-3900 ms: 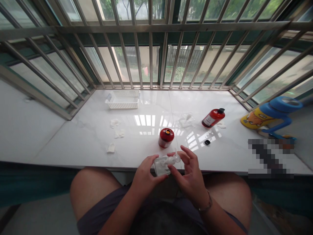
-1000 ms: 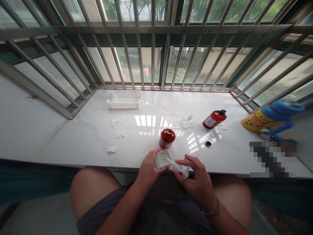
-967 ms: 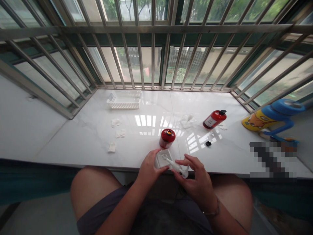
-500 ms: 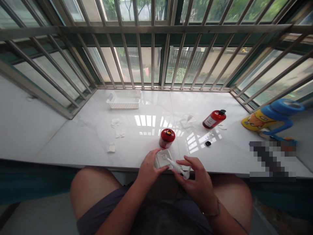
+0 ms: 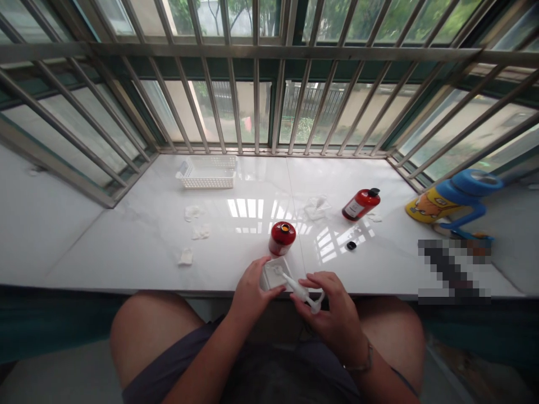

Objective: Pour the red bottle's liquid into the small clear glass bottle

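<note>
My left hand (image 5: 253, 289) is closed round the side of a small, square white container (image 5: 275, 273), tilted towards me at the table's front edge. In my right hand (image 5: 336, 307), thumb and fingers pinch a white plastic syringe-like tool (image 5: 300, 289) with a slim tip and a curved, looped end. Its tip reaches inside the container; what lies at the bottom is too small to make out. Just behind the container stands a red bottle (image 5: 282, 240), upright and uncapped, its mouth showing.
A second red bottle (image 5: 357, 205) with a black top stands back right, near a loose black cap (image 5: 351, 246). A white basket (image 5: 208, 174) is at the back left. Crumpled tissues (image 5: 201, 231) lie about. At right are a blue-and-yellow flask (image 5: 438, 205) and a blurred-out patch. Window bars (image 5: 256, 101) close the back.
The whole view has shifted slightly, so everything appears a little further left. Both hands keep their grip on the container and the white tool, which hold nearly the same pose.
</note>
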`<state>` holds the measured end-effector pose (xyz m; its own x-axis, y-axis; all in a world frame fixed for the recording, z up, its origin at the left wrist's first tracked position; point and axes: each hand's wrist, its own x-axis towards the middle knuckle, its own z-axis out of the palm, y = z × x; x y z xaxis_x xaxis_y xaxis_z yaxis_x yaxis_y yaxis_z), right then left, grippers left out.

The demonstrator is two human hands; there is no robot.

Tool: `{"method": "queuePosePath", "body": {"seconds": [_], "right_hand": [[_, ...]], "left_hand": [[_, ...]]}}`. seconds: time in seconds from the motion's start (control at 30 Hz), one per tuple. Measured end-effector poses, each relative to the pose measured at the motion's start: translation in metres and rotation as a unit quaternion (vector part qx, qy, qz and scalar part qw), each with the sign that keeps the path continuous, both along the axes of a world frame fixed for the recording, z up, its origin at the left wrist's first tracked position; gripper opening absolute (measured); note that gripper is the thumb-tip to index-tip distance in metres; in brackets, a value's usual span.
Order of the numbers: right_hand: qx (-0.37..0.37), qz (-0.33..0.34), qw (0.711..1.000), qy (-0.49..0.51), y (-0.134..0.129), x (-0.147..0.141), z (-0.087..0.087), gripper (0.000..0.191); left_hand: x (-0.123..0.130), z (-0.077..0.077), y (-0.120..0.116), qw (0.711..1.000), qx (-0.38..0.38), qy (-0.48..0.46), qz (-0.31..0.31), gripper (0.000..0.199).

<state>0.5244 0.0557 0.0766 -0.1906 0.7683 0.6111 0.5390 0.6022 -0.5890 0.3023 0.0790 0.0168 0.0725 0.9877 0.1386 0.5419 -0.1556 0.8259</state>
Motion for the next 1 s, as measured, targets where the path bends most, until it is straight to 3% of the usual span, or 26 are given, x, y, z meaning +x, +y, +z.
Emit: {"method": "queuePosePath", "body": {"seconds": [0.1,0.2,0.33,0.43,0.53,0.7,0.87,1.0], "right_hand": [[-0.018,0.003,1.0,-0.021,0.002,0.009,0.001,0.05],[0.023,-0.047,0.998,-0.02,0.007,0.032,0.002,0.045],[0.048,-0.226,0.972,-0.033,0.024,0.086,0.003,0.044],[0.024,-0.393,0.918,-0.046,0.048,0.139,-0.004,0.047],[-0.007,-0.483,0.875,-0.03,0.081,0.193,-0.018,0.058],[-0.043,-0.514,0.857,-0.006,0.143,0.251,-0.037,0.055],[-0.085,-0.509,0.856,-0.001,0.195,0.268,-0.052,0.056],[-0.144,-0.494,0.857,-0.013,0.215,0.274,-0.067,0.05]], "left_hand": [[0.0,0.001,0.001,1.0,0.002,0.003,0.0,0.071],[0.0,0.003,0.001,1.0,0.005,0.008,0.005,0.071],[-0.001,0.004,0.001,1.0,0.009,0.013,0.008,0.072],[-0.001,0.004,0.001,1.0,0.013,0.016,0.007,0.071],[-0.001,0.004,0.002,1.0,0.015,0.016,0.009,0.07],[-0.001,0.005,0.002,1.0,-0.002,0.014,0.009,0.068],[-0.001,0.009,0.001,1.0,-0.02,0.009,0.01,0.068],[0.0,0.01,0.001,1.0,-0.026,0.005,0.011,0.066]]}}
